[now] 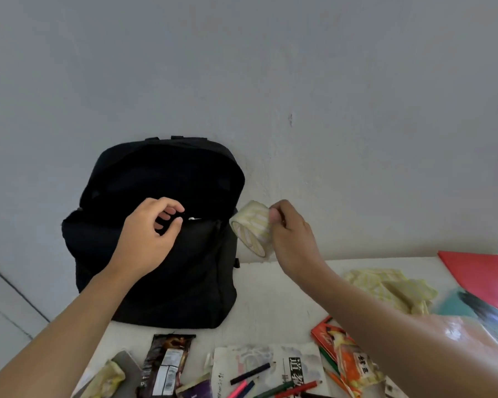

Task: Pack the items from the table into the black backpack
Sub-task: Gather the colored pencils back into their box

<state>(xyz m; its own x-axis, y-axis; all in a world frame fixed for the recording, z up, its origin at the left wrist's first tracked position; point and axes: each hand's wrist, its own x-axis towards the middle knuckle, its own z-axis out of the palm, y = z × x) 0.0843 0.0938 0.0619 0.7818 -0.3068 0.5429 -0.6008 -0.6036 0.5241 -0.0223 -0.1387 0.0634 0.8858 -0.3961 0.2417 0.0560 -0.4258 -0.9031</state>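
The left hand (153,234) is set at the front lip of the backpack (184,268), fingers curled over the lip, which appears to be pinched and drawn forward; the backpack is stood upright on the bench (270,288) against the wall, close to the bench's left edge as it seems, its mouth gaping and too dark for the contents to be told; at 3 o'clock of that mouth, just outside it, a roll of tape (252,228) is gripped by the right hand (291,237), thumb and fingers closed on one side of the roll only; the roll is held above the bench and is not yet inside.

Much is left on the bench at 5 to 6 o'clock of the backpack: a dark snack wrapper (164,366), coloured pencils (270,389), an orange packet (351,366), a yellow cloth (391,288), a red folder (483,277).

Several slips are judged possible; if the lip were let go too soon, the mouth could sag shut and the roll be stopped on the rim; held at one side, the roll could be lost from the fingers and drop between backpack and wall, or run off the bench; a hard push downward could tip the backpack over the near edge; the packet and pencils under the right forearm could be swept aside.
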